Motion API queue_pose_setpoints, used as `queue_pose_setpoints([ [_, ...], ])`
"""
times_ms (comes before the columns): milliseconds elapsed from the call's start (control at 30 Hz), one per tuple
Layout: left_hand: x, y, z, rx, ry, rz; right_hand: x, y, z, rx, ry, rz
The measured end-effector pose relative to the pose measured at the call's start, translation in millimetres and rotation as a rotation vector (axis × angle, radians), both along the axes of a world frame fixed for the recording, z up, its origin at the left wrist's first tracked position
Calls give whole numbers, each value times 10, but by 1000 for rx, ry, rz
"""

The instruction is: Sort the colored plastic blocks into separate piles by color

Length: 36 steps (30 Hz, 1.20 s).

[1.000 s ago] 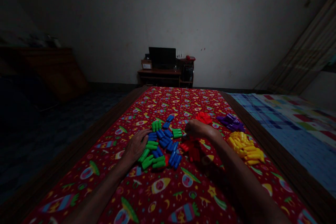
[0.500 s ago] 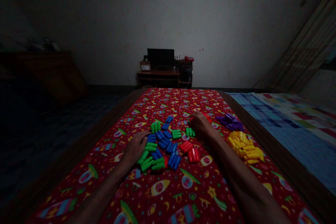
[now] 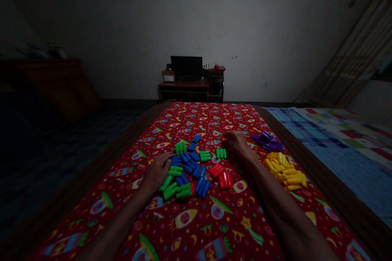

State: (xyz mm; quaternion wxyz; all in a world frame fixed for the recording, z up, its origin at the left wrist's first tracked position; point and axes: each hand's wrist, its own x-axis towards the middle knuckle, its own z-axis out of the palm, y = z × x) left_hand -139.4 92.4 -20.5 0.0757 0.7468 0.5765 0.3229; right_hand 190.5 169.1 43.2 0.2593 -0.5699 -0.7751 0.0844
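Note:
Small plastic pieces shaped like joined tubes lie loose on a red patterned cloth (image 3: pixel 183 220). My left hand (image 3: pixel 156 173) lies at the left edge of the group, fingers stretched out, touching or right beside a blue piece (image 3: pixel 175 161). Green pieces (image 3: pixel 167 183) sit just below its fingers. Farther right, my right hand (image 3: pixel 238 143) is lowered to the cloth with bent fingers pressed together; a speck of red shows by the fingertips, but what they hold is hidden. Closest to it is a green piece (image 3: pixel 221 153). Two red pieces (image 3: pixel 226 180) lie nearer to me.
A purple pile (image 3: pixel 268 142) and a yellow pile (image 3: pixel 284 171) lie right of my right forearm. The cloth covers a long table with dark wooden edges (image 3: pixel 134 134). Beyond its far end stands a desk with a monitor (image 3: pixel 186 68). Checked bedding (image 3: pixel 309 142) spreads at right.
My right hand has shifted slightly right, now covering the red that showed behind it. My left hand stays in place. The pieces in the middle look unmoved.

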Motion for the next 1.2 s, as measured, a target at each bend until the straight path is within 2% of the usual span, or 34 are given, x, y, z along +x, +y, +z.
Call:
queue_pose_setpoints([
  [100,1,-3,6,0,-4,-5,-95,-67,159,13,95,33],
  [167,2,-6,7,0,-5,-5,-166,-142,298,-82,104,153],
  [233,4,-11,6,-3,-5,-4,-225,-250,426,-239,24,298],
  [300,10,-15,6,-6,-2,0,-268,-400,503,-329,-131,373],
  [433,31,-11,16,-19,3,12,-342,-778,453,-258,-457,333],
  [567,50,-3,31,-29,11,20,-343,-1001,284,-205,-533,295],
  [700,58,1,35,-20,21,9,-156,-842,215,-87,-334,150],
  [833,53,26,4,14,8,11,72,-451,173,67,-43,-150],
  [933,35,59,-36,31,-3,19,179,-159,77,159,79,-318],
  [1067,5,83,-72,58,3,5,238,87,-101,123,86,-353],
  [1200,0,67,-64,55,10,-2,219,99,-189,108,73,-326],
])
